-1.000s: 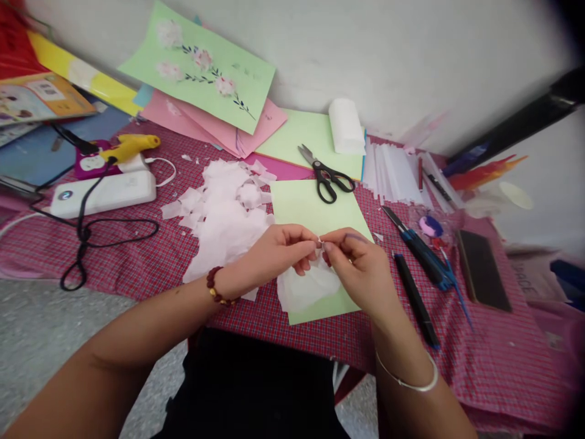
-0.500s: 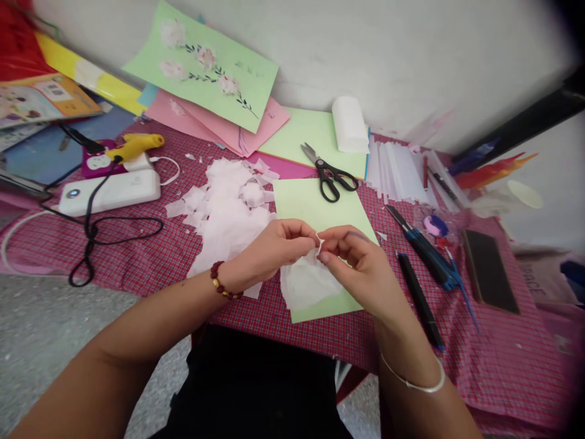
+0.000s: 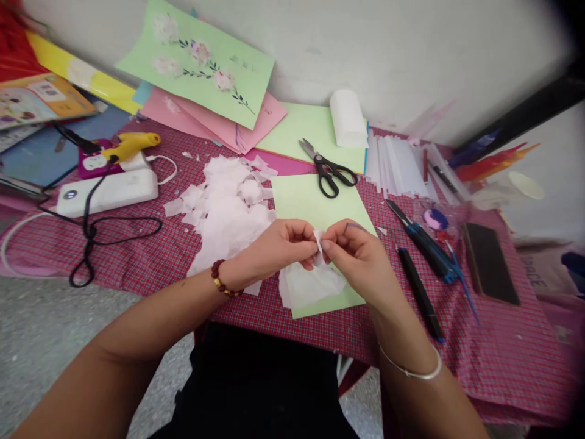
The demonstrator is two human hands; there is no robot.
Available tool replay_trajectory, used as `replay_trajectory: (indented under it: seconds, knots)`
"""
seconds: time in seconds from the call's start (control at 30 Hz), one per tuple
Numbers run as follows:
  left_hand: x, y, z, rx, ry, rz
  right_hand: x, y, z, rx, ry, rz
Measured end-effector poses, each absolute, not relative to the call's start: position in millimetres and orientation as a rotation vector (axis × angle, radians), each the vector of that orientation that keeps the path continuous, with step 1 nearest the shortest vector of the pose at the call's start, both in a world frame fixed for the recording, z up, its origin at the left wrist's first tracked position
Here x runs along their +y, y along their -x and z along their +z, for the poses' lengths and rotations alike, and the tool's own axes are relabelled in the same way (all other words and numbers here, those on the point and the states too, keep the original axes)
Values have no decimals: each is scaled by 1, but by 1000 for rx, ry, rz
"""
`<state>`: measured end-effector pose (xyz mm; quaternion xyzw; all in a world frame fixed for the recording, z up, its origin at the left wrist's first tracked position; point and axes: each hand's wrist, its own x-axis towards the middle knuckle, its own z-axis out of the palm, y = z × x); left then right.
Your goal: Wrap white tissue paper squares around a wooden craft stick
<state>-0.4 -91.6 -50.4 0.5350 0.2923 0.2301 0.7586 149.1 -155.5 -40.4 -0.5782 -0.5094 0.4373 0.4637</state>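
Note:
My left hand [image 3: 280, 245] and my right hand [image 3: 355, 256] meet fingertip to fingertip over a light green sheet [image 3: 315, 207]. Both pinch the same small piece of white tissue paper [image 3: 319, 241], which stands up between the thumbs and forefingers. Under the hands a larger white tissue piece [image 3: 308, 285] lies on the green sheet. A heap of pale pink tissue scraps [image 3: 228, 207] sits just left of my left hand on the red checked cloth [image 3: 137, 256].
Black scissors [image 3: 326, 171] lie behind the green sheet. A yellow glue gun [image 3: 130, 145], white power bank [image 3: 107, 192] and black cable [image 3: 91, 235] are at left. Pens, a blue cutter [image 3: 427, 244] and a dark phone [image 3: 489, 262] are at right. Coloured sheets lean on the wall.
The hands stay together pinching the tissue; the small piece now stands a little taller between the fingertips. The view has shifted slightly.

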Motion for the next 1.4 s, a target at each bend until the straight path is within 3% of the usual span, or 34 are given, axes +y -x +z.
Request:
replay_trajectory:
  seconds: [1.4]
  knots:
    - [-93, 2, -50, 629, -1079, 507, -155, -153, -44, -1210, 1308, 1261]
